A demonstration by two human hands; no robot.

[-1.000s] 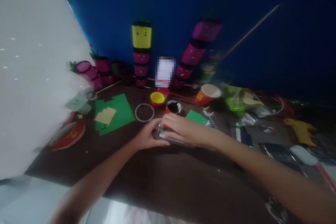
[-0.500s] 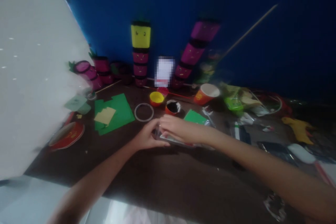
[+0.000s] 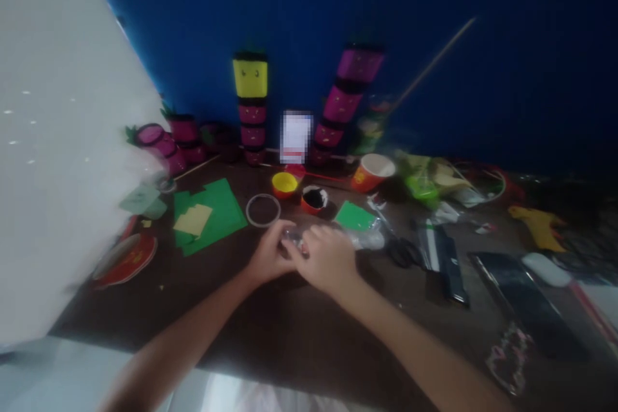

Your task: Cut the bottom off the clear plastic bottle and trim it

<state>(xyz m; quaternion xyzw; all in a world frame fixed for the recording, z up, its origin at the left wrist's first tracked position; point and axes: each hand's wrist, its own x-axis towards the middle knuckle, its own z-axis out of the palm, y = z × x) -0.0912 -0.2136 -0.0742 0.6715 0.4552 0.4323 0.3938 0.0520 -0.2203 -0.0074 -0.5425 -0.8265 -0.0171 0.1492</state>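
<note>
Close together over the dark table (image 3: 270,341), both my hands grip a long clear plastic object that looks shiny; its exact kind is blurred. My left hand (image 3: 271,252) curls around its left end. My right hand (image 3: 331,261) wraps over its middle, fingers bent and thumb pointing left. The clear plastic piece (image 3: 369,238) sticks out to the right of my right hand. Just beyond the hands are a clear ring (image 3: 248,211), a small yellow cup (image 3: 284,183), a small cup with dark contents (image 3: 313,198) and a green sheet (image 3: 356,215).
Green paper (image 3: 226,212) with yellow scraps (image 3: 193,221) lies left, near a red bowl-like piece (image 3: 128,261). Scissors (image 3: 405,251), a black phone-like slab (image 3: 521,290) and a yellow glue gun-shaped item (image 3: 538,225) lie right. Stacked purple cups (image 3: 342,103) stand at the back.
My right hand has turned, with its forearm now coming more steeply from below. The plastic object's right end shows beyond it. The view has shifted slightly.
</note>
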